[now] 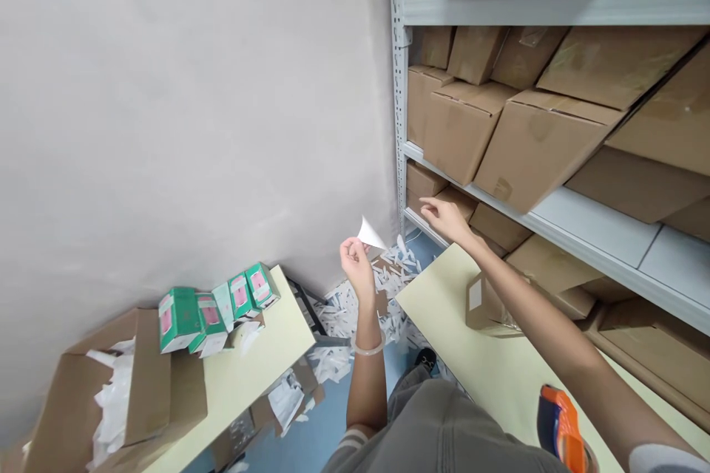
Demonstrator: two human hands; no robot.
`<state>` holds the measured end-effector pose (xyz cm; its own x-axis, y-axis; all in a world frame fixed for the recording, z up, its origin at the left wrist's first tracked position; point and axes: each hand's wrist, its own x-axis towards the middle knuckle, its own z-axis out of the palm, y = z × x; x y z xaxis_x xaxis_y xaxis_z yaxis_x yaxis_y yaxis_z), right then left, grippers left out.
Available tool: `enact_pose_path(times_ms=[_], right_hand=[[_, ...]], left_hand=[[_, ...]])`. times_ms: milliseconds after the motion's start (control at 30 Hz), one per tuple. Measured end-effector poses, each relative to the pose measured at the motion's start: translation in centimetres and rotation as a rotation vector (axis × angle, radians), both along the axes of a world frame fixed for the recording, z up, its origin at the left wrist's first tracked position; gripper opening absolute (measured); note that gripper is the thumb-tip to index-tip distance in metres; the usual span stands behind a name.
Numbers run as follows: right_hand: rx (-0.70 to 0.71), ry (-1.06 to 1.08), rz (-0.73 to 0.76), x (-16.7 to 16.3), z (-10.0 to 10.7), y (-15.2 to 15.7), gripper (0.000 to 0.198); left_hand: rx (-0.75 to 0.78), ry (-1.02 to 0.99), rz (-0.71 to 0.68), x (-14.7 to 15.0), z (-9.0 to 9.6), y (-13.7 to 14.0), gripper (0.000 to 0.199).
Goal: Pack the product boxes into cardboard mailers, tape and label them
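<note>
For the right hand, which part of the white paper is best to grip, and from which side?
Probably a light pinch at the free right corner of the white paper, coming from the right. The left hand holds its left end, while that corner of the thin, curled sheet juts out, on the side where the right hand hovers.

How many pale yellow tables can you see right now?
2: the left table, bearing green boxes, and the right table, bearing an orange tool. More could be hidden from view.
</note>
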<state>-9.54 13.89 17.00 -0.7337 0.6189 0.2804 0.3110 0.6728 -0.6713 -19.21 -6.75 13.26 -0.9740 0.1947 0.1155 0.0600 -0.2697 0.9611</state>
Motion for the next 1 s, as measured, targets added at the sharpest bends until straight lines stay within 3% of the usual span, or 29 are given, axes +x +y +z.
enact_pose_path(times_ms=[100, 200, 267, 433, 600, 667, 767, 900, 1000], right_hand=[[-0.266, 0.180, 0.066, 2.5, 0.8, -2.5, 0.025], [-0.524, 0.322, 0.084, 5.6, 1.5, -4.6, 0.033], [-0.610, 0.393, 0.034, 8.0, 1.7, -5.5, 0.037], [-0.587, 0.561, -0.251, 14.3, 1.4, -5.9, 0.036], [-0.468, 0.710, -0.565, 20.8, 0.7, -4.8, 0.034], [-0.426, 0.754, -0.668, 23.7, 0.3, -4.4, 0.034], [-0.453, 0.833, -0.756, 27.6, -1.2, -3.9, 0.034], [-0.700, 0.895, -0.760, 29.8, -5.4, -4.1, 0.036], [-0.886, 0.863, -0.765, 28.5, -8.8, -4.9, 0.035]], left_hand=[[-0.047, 0.115, -0.093, 2.5, 0.9, 1.8, 0.029], [-0.100, 0.271, -0.236, 5.9, 1.8, 3.5, 0.024], [-0.149, 0.398, -0.391, 8.5, 2.2, 4.5, 0.021], [-0.215, 0.750, -0.765, 14.0, 3.1, 6.3, 0.022], [-0.208, 0.934, -0.980, 17.1, 3.1, 7.8, 0.023], [-0.208, 0.896, -0.978, 17.2, 2.0, 8.5, 0.020], [-0.240, 0.678, -0.917, 16.4, -2.0, 9.5, 0.019], [-0.547, 0.235, -0.931, 15.9, -9.0, 10.4, 0.020], [-0.611, 0.158, -0.981, 17.0, -12.5, 10.3, 0.028]])
